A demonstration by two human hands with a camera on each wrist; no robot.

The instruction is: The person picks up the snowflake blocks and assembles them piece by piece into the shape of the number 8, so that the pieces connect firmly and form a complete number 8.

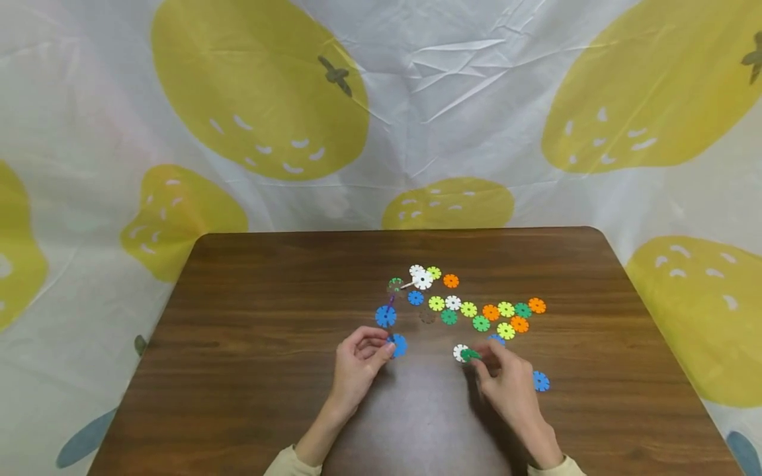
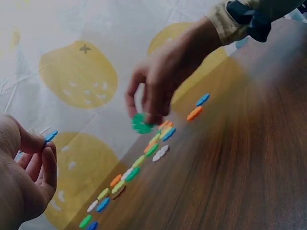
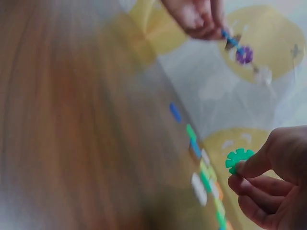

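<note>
OK, my left hand (image 1: pixel 360 360) first: thumb and fingers pinch a blue disc (image 1: pixel 400 345), near end of a linked chain. Chain runs away from me via a second blue disc (image 1: pixel 385 317) and a purple disc (image 3: pixel 244 55) toward a white disc (image 1: pixel 423 280). Right of it, loose discs (image 1: pixel 468 309) lie on the brown table (image 1: pixel 238 370): yellow, white, green, orange, more blue. Closer in, a loose white disc (image 1: pixel 458 352); overlapping it in the head view, a green disc (image 3: pixel 238 157), which I have pinched in my right hand (image 1: pixel 508 377), clear of the table per the left wrist view. Far-right blue disc (image 1: pixel 540 381) lies just right of that hand.
</note>
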